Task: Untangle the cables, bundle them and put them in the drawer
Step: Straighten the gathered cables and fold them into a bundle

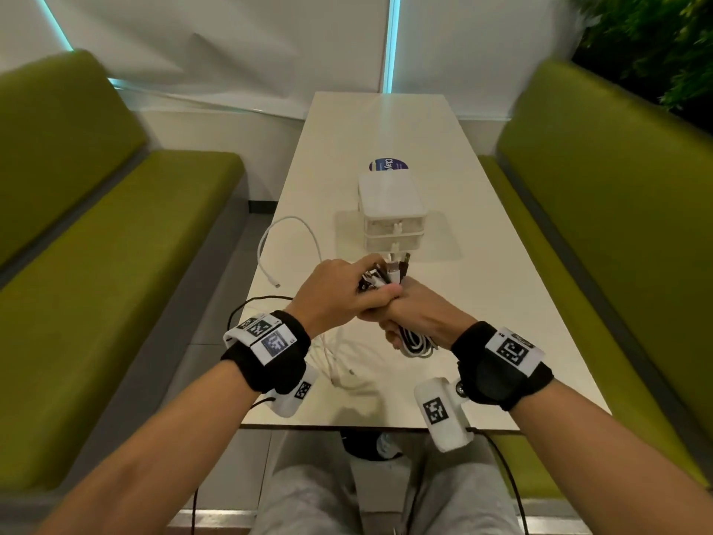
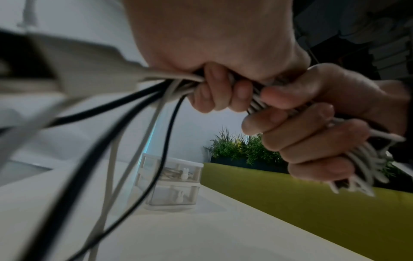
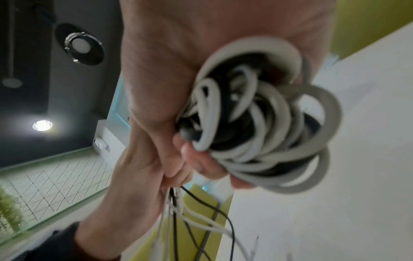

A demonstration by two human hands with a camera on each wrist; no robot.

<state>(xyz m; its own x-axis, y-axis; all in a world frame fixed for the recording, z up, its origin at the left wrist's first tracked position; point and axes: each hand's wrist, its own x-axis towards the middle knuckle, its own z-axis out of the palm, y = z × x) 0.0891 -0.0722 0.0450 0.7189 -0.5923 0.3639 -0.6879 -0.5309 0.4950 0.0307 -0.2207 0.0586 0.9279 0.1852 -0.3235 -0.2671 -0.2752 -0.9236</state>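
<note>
Both hands together above the table (image 1: 482,264), just this side of the drawers (image 1: 392,222). Right hand (image 1: 418,314) wrapped tight round the bundle (image 1: 414,343), fingers (image 2: 308,141) closed over white and black loops; coils bulging out below the palm (image 3: 257,127), so most of the length looks gathered already. Left hand (image 1: 339,293) clenched round the cables (image 2: 156,84) right beside the right fist, knuckles touching it, fingers curled over the strands where they feed into the bundle. Probably held this close to keep tension on the loose tails and stop the coils springing apart while the next turn goes on. Plug ends (image 1: 397,266) poking up between the two fists.

Tails not yet taken in: white cable (image 1: 293,222) looping out across the table to the left, with its plug lying flat; black cable (image 1: 254,301) trailing off the table edge; more white strands on the table under the left wrist.

Drawers stacked two high, both shut, top one with something pale inside. Bundling well along; the stowing not begun. Likely snag: a tail catching on the table edge as it gets drawn in.
</note>
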